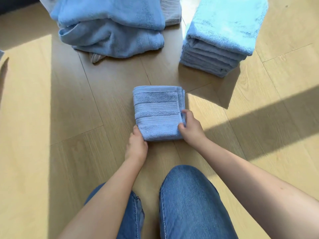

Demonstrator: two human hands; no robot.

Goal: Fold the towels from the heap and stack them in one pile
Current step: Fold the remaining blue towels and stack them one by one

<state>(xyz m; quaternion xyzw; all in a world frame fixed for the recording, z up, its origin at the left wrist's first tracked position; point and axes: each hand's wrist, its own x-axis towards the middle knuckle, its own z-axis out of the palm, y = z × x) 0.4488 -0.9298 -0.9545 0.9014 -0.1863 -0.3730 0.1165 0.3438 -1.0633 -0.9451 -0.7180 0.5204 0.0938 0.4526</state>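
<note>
Small folded blue towel (158, 112) sits flat on the wood floor (51, 118), right in front of my knees (188, 190). My left hand (136, 145) grips its near left corner and my right hand (191, 128) pinches the layered right edge. The unfolded heap (110, 28) is far left, the folded pile (219, 40) far right, both well apart from the towel.

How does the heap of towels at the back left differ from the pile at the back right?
The heap is loose and crumpled; the pile is folded towels stacked flat. The heap includes pale striped cloth; the pile looks all blue. Both lie on the wooden floor.
</note>
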